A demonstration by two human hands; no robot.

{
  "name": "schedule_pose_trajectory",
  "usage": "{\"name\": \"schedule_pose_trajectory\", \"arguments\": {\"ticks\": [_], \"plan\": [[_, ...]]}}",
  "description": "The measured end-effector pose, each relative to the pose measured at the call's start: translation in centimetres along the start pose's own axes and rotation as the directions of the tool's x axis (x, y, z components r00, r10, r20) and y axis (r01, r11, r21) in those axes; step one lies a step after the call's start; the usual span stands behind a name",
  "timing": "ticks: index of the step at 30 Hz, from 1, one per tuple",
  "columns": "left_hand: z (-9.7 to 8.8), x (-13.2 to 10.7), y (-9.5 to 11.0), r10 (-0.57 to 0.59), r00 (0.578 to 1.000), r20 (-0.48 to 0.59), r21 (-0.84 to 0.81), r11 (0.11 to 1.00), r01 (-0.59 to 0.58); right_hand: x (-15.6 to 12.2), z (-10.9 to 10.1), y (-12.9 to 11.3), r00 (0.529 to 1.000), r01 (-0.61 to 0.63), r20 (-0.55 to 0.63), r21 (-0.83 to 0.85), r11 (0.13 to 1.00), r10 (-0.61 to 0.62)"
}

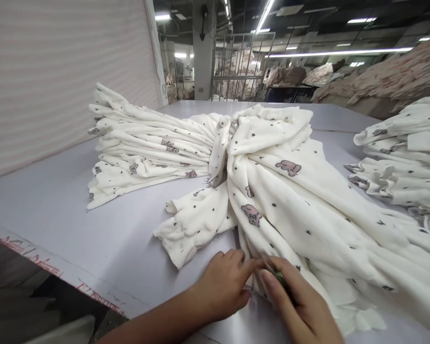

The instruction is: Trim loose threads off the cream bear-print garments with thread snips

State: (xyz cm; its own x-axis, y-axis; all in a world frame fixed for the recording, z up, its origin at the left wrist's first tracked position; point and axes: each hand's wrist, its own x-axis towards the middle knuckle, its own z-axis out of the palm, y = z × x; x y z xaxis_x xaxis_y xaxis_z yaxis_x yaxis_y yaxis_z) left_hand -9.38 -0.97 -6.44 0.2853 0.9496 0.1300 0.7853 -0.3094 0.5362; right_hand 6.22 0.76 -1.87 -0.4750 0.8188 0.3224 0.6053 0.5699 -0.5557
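Left hand (pixel 224 286) and right hand (pixel 301 306), fingertips meeting, pinch the near hem of the tied white garment bundle (pixel 290 191), which fans away beyond them. Bare table (pixel 57 210) lies left of the fingers; a second stack (pixel 401 157) lies far right

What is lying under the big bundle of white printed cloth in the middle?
The tied bundle of white cloth lies directly on the grey table. Both hands, left and right, touch its near edge. Anything beneath its layers is covered.
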Motion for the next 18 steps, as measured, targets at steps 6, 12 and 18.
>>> {"name": "schedule_pose_trajectory", "arguments": {"ticks": [6, 12, 18], "plan": [[-1.5, -0.7, -3.4, -0.067, 0.996, -0.055, -0.164, 0.985, 0.057, 2.3, 1.0, 4.2, 0.984, -0.158, -0.126, -0.323, 0.933, 0.124], [-11.6, -6.8, -9.0, -0.312, 0.922, -0.227, -0.522, 0.839, 0.155, 2.3, 1.8, 7.3, 0.97, -0.218, -0.184, -0.365, 0.905, 0.16], [-11.0, -5.2, -3.1, -0.345, 0.92, -0.184, -0.71, 0.695, 0.119, 1.2, 2.2, 6.5, 0.976, -0.112, -0.2, -0.104, 0.988, 0.09]]}}
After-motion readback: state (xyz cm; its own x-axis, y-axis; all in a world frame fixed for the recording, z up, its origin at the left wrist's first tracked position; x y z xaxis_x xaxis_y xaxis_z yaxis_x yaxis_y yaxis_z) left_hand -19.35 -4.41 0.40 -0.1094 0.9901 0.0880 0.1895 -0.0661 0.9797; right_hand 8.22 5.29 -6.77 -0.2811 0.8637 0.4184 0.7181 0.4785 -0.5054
